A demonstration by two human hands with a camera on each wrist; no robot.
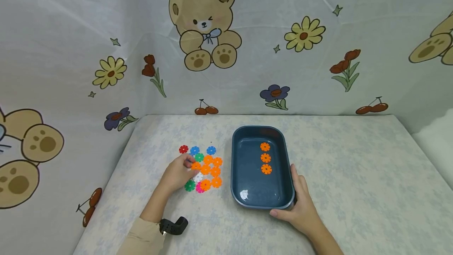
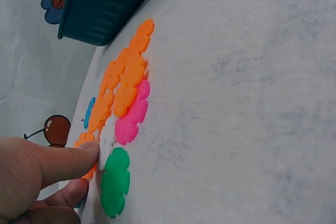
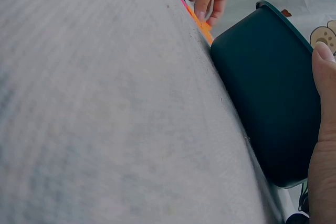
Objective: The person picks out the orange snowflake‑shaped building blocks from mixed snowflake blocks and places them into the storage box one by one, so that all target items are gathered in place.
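My left hand (image 1: 178, 174) is at the left side of a loose group of plastic flower-shaped discs. Its thumb and fingers pinch an orange flower disc (image 1: 196, 166) low over the table. Close by lie several more orange discs (image 1: 215, 171), a white disc (image 1: 198, 177), a pink disc (image 1: 200, 187) and green discs (image 1: 190, 185). With its thumb at the near rim and fingers along the right side, my right hand (image 1: 303, 209) holds a dark blue rectangular tray (image 1: 247, 182). Inside the tray, three orange discs (image 1: 266, 157) form a column.
Blue discs (image 1: 211, 150) and a red disc (image 1: 183, 149) lie at the group's far edge. The pale patterned table (image 1: 361, 176) ends at a hanging cloth (image 1: 240, 89) printed with bears and flowers. A black strap (image 1: 173, 226) is on the left wrist.
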